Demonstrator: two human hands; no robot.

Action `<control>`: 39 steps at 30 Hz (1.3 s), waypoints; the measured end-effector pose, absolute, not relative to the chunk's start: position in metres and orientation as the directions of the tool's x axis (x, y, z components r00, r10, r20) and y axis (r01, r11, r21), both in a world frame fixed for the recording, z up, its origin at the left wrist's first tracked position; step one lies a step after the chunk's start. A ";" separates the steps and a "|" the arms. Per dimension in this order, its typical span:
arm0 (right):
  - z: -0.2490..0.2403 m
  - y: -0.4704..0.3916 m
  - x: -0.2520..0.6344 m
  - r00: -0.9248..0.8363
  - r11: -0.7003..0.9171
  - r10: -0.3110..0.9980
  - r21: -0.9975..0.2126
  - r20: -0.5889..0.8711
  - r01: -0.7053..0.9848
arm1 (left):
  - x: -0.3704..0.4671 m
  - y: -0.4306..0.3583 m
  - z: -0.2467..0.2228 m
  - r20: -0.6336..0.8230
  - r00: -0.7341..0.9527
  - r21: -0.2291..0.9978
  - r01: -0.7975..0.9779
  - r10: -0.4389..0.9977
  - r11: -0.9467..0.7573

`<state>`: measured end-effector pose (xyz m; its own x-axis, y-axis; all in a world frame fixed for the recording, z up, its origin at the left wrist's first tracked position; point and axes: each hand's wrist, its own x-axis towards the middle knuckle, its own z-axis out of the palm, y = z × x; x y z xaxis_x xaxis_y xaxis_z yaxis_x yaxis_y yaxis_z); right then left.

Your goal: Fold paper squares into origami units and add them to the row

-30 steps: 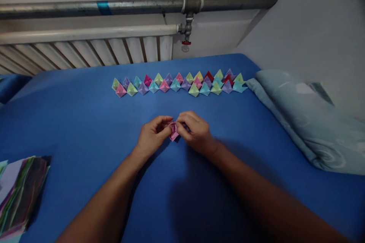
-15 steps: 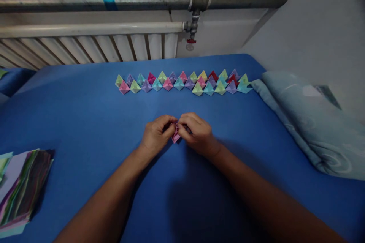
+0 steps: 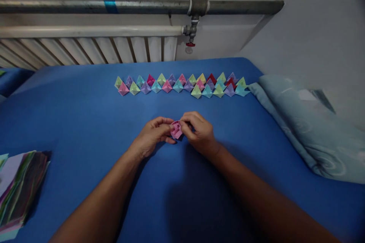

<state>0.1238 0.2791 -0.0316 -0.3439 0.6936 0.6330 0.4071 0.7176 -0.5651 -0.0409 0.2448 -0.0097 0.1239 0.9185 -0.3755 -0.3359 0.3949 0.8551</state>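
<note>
A small folded pink paper piece (image 3: 176, 130) is held between both hands above the blue surface (image 3: 94, 121). My left hand (image 3: 155, 133) grips its left side, with the thumb on the paper's face and the lower fingers spread beneath. On the opposite side, my right hand (image 3: 198, 129) pinches the upper right edge between thumb and fingers. Farther back lie several folded paper pieces (image 3: 167, 86) in staggered rows, coloured pink, green, blue, purple, red and yellow.
A stack of coloured paper sheets (image 3: 24, 186) lies at the left edge. On the right is a folded pale blue-green cloth (image 3: 302, 133). Behind the surface are a white radiator (image 3: 139, 49), a metal pipe (image 3: 151, 7) and a red-handled valve (image 3: 190, 44).
The pink paper is turned so more of its folded face shows. My left fingers have spread lower around it, while my right hand stays at its right edge. The view has shifted slightly.
</note>
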 end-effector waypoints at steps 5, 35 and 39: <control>-0.034 0.281 0.123 -0.374 0.722 0.689 -0.546 0.620 0.425 | -0.042 0.247 -0.013 -0.366 0.099 0.884 -0.273 0.925 0.379; -0.044 0.281 0.119 -0.435 0.614 0.789 -0.583 0.434 0.532 | -0.040 0.239 -0.012 -0.037 0.147 0.580 0.809 0.988 -0.098; -0.044 0.282 0.119 -0.438 0.617 0.786 -0.593 0.437 0.517 | -0.039 0.238 -0.008 -0.078 0.179 0.543 0.832 0.981 -0.109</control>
<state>0.1192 0.2819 -0.0440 -0.4375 0.7860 0.4368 0.5165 0.6173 -0.5935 -0.0387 0.2383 -0.0079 0.1790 0.9807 -0.0784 0.8324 -0.1085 0.5434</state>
